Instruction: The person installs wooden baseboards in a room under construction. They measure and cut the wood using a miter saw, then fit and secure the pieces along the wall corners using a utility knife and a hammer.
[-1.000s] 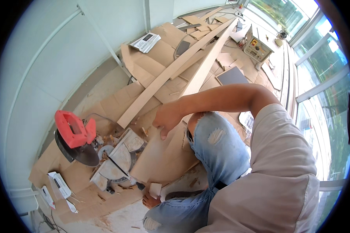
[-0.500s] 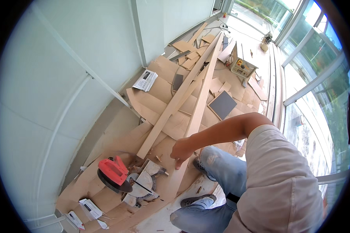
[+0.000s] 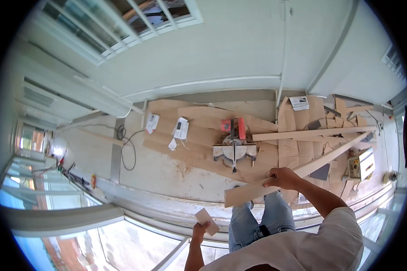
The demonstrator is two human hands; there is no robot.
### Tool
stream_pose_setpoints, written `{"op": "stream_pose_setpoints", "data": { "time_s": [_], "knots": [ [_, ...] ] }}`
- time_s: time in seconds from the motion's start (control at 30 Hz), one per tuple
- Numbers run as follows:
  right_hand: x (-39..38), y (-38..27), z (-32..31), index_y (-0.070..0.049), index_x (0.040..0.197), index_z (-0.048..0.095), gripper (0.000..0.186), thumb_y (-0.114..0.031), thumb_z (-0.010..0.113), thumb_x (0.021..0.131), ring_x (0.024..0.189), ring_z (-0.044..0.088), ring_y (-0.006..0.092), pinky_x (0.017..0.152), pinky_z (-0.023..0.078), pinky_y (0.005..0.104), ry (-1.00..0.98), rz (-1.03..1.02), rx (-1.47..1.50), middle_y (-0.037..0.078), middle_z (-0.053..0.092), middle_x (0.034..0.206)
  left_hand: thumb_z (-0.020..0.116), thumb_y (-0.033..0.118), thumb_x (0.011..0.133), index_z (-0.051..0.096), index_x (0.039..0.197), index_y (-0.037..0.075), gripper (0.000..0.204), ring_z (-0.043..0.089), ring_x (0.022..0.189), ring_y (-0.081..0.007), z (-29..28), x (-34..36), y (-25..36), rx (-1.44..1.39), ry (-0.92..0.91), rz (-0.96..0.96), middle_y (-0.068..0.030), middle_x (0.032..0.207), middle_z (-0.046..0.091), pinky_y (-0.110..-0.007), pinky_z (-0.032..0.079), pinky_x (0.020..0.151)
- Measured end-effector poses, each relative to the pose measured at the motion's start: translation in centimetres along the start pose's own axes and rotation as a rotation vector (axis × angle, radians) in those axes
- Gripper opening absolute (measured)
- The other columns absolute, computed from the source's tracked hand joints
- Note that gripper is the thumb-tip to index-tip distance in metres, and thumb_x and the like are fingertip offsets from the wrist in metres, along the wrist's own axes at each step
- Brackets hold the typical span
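Note:
My right hand (image 3: 282, 178) is closed around the long pale wooden board (image 3: 246, 193) near its close end. That end crosses in front of my knees, while the board slants away to the far right. Low at the left, my left hand (image 3: 198, 232) grips a small flat offcut of pale wood (image 3: 207, 220) by its edge. Ahead of me, a mitre saw (image 3: 234, 151) with a red guard sits on the floor covering, apart from both hands.
A second long board (image 3: 303, 134) lies beyond the saw's right side. Cardboard sheets (image 3: 203, 144) cover much of the floor. Offcuts, a dark panel (image 3: 320, 172) and a boxy machine (image 3: 361, 164) are at the right. A black cable (image 3: 129, 156) loops on the left, and glazing runs behind me.
My view has swung left, bringing the saw to the middle. My left hand has come into view with the wood offcut. My right hand still has the long board, now across my knees.

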State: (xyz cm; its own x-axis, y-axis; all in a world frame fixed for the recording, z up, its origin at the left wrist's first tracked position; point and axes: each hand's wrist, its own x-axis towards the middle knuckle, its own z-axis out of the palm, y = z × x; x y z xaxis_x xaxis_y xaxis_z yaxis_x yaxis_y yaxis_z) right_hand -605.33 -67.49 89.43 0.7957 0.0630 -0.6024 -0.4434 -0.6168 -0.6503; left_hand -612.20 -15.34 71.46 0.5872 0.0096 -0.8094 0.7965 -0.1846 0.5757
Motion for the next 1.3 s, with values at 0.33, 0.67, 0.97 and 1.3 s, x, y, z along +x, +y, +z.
{"op": "stream_pose_setpoints", "data": {
  "time_s": [0.33,0.67,0.97,1.3],
  "knots": [
    [-3.3,-21.1,8.7,0.0,0.106,0.069,0.041,-0.039,0.071,0.092,0.088,0.07,0.0324,0.077,0.053,0.04,-0.163,-0.471,0.094,0.023,0.071,0.097,0.076,0.011,0.089,0.034,0.155,0.003,0.079,0.048,0.135,-0.0281,7.4,-25.1,16.8,-0.354,-0.431,0.643,-0.0119,0.146,0.049,-0.04,0.042,0.109],
    [-2.7,-9.7,7.0,0.001,0.12,0.067,0.036,-0.024,0.067,0.095,0.099,0.072,0.0253,0.086,0.055,0.0355,-0.303,-0.554,-0.116,0.017,0.075,0.107,0.068,0.019,0.099,0.065,0.12,-0.002,0.03,0.061,0.103,-0.0109,8.3,-29.2,18.9,-0.515,0.378,0.698,-0.0036,0.108,0.071,-0.03,0.049,0.091],
    [0.3,4.1,-2.8,-0.008,0.11,0.067,0.037,-0.034,0.045,0.094,0.072,0.067,0.0194,0.052,0.048,0.0308,0.053,0.13,1.167,0.01,0.071,0.092,0.07,0.024,0.097,0.066,0.117,0.0,0.031,0.066,0.097,-0.0144,1.1,-36.7,26.8,-0.719,0.641,0.939,-0.0053,0.106,0.071,-0.031,0.051,0.09],
    [6.0,9.8,4.5,-0.002,0.099,0.065,0.041,-0.039,0.049,0.104,0.069,0.066,0.017,0.065,0.054,0.0322,-0.247,-0.087,0.188,0.009,0.068,0.073,0.07,0.026,0.097,0.063,0.119,-0.005,0.039,0.066,0.101,-0.0177,-7.8,-40.9,34.8,-0.698,0.952,1.213,-0.011,0.109,0.07,-0.031,0.05,0.093]
  ]
}}
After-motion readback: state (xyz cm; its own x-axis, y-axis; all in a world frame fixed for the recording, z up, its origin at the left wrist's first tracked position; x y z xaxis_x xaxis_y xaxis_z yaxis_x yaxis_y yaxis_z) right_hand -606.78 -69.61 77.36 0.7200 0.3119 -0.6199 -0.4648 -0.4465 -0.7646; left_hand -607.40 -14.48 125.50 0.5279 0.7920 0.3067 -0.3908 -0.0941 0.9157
